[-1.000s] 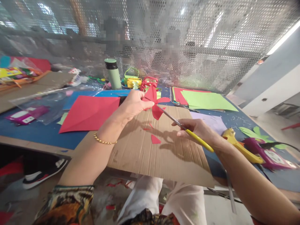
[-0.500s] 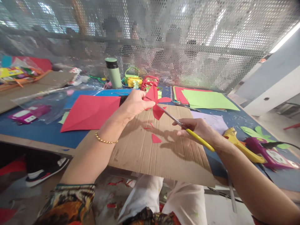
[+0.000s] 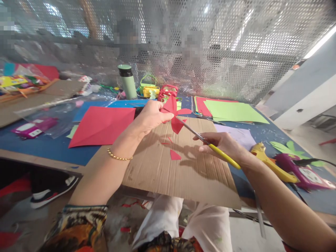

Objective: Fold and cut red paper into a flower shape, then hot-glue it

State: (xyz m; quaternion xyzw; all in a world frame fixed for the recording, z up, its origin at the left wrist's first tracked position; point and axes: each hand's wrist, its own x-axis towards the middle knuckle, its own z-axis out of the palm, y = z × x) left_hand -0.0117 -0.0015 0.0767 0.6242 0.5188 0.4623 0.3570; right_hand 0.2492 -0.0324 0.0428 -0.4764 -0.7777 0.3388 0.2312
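Above the cardboard sheet (image 3: 183,175), my left hand (image 3: 152,115) pinches a red paper flower (image 3: 172,105) with several petals by its left side. My right hand (image 3: 223,145) grips a pair of scissors (image 3: 223,155) with yellow handles. Their blades reach up and left to the flower, near its centre and the lower petal. Whether the blades are fully closed on the paper cannot be made out. A small red paper offcut (image 3: 175,154) and thin red slivers lie on the cardboard below.
Red paper (image 3: 105,124) lies at left, green sheets (image 3: 236,110) at back right. A yellow glue gun (image 3: 273,166) and purple power strip (image 3: 299,171) lie beside my right forearm. A green flask (image 3: 128,84) and small paper baskets (image 3: 151,91) stand before the perforated metal screen (image 3: 168,42).
Hardly anything differs. Both hands, the red flower and the scissors keep nearly the same positions; the whole view shifts very slightly.
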